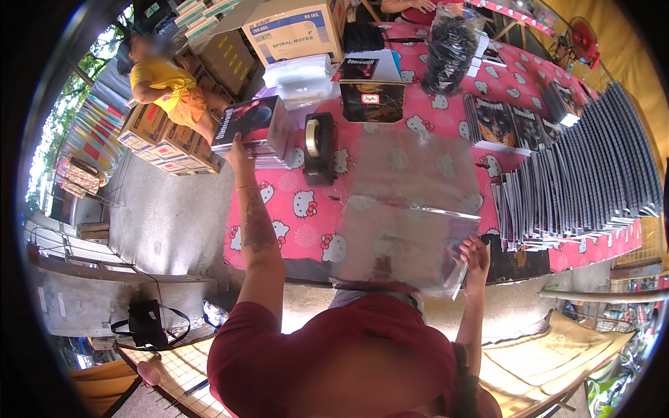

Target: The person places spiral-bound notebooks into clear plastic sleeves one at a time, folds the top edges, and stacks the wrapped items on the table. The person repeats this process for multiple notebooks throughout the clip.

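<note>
- Left hand, fingers curled onto a dark-covered notebook topping the stack at upper centre-left.
- Right hand pinches a clear plastic sleeve, apparently empty, at centre.
- Black tape dispenser stands between them on the pink tablecloth.
- Cardboard box, top centre; contents hidden.

Your left hand is stretched out to the stack of dark-covered notebooks at the left end of the table, fingers on the edge of the top one. Your right hand grips the right edge of a clear plastic sleeve, held up in front of you over the red cartoon-cat tablecloth. A black tape dispenser stands just beside the stack. A long fanned row of dark notebooks covers the table's right side. A bag of black spiral bindings sits at the far edge, with a printed cardboard box to its left. A person in a yellow shirt sits on boxes, far left.
</note>
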{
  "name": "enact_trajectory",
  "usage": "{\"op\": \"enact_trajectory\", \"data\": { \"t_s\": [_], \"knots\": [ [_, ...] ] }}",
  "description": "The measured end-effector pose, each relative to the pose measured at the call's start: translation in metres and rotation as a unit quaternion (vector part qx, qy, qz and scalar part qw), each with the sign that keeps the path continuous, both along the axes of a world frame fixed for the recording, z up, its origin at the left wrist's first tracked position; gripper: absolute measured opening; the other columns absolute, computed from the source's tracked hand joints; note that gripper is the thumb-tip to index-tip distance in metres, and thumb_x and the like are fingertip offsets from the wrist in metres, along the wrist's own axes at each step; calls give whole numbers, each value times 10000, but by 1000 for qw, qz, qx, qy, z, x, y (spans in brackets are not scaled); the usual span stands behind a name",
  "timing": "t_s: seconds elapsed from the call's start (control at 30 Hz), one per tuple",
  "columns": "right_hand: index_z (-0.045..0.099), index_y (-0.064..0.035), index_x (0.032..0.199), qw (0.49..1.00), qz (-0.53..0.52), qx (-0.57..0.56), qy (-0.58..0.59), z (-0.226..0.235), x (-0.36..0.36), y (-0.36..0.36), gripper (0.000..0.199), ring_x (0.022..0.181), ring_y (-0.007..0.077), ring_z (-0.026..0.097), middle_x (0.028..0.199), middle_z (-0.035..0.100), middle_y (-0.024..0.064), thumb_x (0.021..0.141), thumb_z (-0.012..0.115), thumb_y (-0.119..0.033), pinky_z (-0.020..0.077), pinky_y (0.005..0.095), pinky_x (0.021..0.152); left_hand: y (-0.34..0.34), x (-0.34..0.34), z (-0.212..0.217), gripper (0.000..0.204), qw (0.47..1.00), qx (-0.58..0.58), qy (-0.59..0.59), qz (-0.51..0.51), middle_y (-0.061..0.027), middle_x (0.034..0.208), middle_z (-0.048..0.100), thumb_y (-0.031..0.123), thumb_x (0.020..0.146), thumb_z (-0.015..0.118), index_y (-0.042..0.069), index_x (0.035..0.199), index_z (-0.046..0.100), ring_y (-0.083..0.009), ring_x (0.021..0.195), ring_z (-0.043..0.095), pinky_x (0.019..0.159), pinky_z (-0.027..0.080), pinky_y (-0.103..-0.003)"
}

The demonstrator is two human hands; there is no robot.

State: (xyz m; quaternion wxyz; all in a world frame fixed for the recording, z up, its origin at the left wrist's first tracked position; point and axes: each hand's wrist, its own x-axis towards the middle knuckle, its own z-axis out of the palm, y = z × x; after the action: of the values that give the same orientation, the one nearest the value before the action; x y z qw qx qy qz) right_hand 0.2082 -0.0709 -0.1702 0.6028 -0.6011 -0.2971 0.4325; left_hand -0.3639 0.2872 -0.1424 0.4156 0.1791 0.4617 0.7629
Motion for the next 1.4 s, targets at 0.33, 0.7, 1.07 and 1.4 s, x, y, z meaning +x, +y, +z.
{"op": "enact_trajectory", "data": {
  "t_s": [0.33,0.7,1.07,1.4],
  "knots": [
    [568,-8,1251,995,28,89,-33,36,43,-19,360,1028,129,580,1128,614,44,955,643,-197,446,271,918,26,-23,-9,809,846,-270,405,218,-184,975,669,557,781,704,-93,1230,529,-301,845,668,751,536,-384],
    [442,14,1417,879,-210,279,-324,302,324,-34,646,1249,251,503,1379,513,189,895,687,-277,349,362,1083,-189,574,341,590,543,608,504,-284,-105,1464,456,185,812,758,174,1366,556,-298,1316,472,1054,406,-393],
    [571,68,1229,905,-74,356,-222,353,315,14,516,1048,158,599,1130,644,118,801,800,-106,495,275,905,-156,620,360,773,501,516,532,-448,-73,1464,472,16,658,796,82,1379,523,-232,1433,316,1176,260,-404],
    [476,-27,1361,872,137,444,-155,362,365,34,622,1100,159,587,1279,557,128,788,637,154,501,278,933,-158,631,347,600,551,551,508,-368,-89,1352,553,155,774,772,76,1326,552,-253,1314,466,1103,343,-376]
  ]
}}
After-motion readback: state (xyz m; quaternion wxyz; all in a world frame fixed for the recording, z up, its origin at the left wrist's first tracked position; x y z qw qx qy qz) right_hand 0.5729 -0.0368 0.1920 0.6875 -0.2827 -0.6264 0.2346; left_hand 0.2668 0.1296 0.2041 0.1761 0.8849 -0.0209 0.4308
